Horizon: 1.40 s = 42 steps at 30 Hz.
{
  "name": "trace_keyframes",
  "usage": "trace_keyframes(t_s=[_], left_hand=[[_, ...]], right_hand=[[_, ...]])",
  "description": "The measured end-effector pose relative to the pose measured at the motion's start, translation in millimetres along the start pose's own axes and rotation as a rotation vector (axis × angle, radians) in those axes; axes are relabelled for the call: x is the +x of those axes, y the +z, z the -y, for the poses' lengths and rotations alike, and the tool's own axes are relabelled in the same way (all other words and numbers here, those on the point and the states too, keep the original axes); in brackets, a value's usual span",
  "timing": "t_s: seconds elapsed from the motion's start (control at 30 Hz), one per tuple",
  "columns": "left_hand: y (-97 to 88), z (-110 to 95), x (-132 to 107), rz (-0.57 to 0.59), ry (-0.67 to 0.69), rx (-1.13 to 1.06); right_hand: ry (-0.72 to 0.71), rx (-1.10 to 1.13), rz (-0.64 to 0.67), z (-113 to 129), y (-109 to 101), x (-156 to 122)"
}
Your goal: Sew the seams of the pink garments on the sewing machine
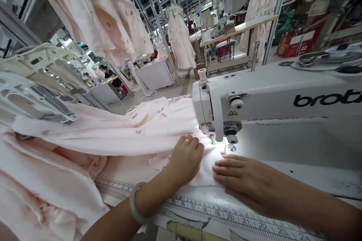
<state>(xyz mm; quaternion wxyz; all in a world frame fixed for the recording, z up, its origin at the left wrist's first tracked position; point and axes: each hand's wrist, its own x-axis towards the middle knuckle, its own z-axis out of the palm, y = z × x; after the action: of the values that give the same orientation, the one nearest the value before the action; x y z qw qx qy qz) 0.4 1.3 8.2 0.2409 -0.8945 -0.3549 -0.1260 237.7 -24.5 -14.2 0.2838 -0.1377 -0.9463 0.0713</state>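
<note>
Pale pink cloth (158, 139) stretches from nine o'clock of the left hand (185, 158), whose curled grip holds it, to the sewing machine (268, 94) at one; the right hand (243, 175) lies flat, fingers straight, at its edge.

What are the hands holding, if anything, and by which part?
The left hand curls over the pink fabric near the machine head, though whether it pinches any can't be told; the right hand rests flat on the fabric, gripping nothing.
</note>
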Motion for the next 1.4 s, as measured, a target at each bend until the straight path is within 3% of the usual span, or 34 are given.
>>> trace_keyframes(t_s=[0.1, 0.23, 0.43, 0.73, 1.1, 1.4], left_hand=[[-23.6, -6, -2, -0.053, -0.089, 0.136], [-42.7, -27, -4, -0.050, -0.095, -0.096], [-25.5, -45, -6, 0.059, 0.030, -0.252], [-8.9, -27, -4, 0.237, 0.031, -0.373], [9.5, -9, 2, 0.176, 0.003, -0.479], [0.1, -9, 0, 0.166, -0.067, -0.503]], right_hand=[[0.018, 0.008, 0.078, 5, 2, -1], [0.029, 0.068, 0.147, 11, 0, 2], [0.052, 0.179, 0.163, 19, -4, 5], [0.106, 0.279, 0.250, 16, -13, 9], [0.103, 0.123, 0.229, 1, -13, 8], [0.045, -0.016, 0.062, -9, -15, 3]])
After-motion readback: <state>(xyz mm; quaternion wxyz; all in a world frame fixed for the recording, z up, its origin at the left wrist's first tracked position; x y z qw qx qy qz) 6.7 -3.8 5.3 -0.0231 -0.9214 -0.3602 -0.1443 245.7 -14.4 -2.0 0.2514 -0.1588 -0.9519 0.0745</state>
